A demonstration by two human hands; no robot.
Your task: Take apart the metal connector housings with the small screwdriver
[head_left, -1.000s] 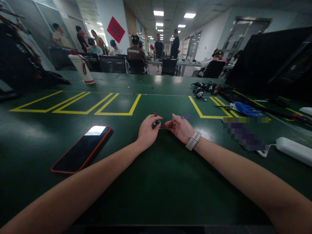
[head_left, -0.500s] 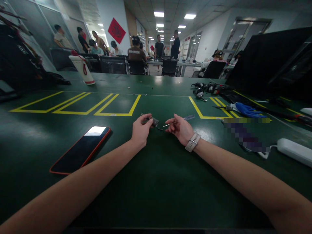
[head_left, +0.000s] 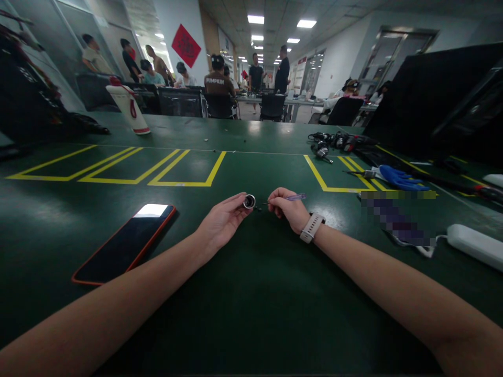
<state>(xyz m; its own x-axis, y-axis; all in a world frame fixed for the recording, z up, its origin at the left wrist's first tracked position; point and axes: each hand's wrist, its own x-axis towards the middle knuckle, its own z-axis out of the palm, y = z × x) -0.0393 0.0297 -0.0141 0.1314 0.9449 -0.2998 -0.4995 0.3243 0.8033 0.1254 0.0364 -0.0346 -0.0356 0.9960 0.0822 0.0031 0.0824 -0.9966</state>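
Between the fingers of my left hand (head_left: 220, 224) is a small round metal part (head_left: 249, 201), its silvery rim and dark hollow turned toward me. My right hand (head_left: 288, 209) is closed around a thin screwdriver (head_left: 295, 197) with a clear purplish handle. The shaft points left at the round part, with a short gap between them. A couple of tiny dark pieces (head_left: 259, 209) lie on the green table (head_left: 251, 293) just under the tip. A grey watch strap circles my right wrist.
A phone in a red case (head_left: 126, 243) lies left of my left forearm. A white bottle (head_left: 129, 109) stands at the back left. To the right are dark metal parts (head_left: 323, 149), a blue glove (head_left: 398, 178) and a white power strip (head_left: 475, 245). People sit and stand beyond the table.
My left hand has rolled the metal part so its round open end faces me. My right fingers have curled in around the screwdriver, and its handle has dropped slightly toward the hand.
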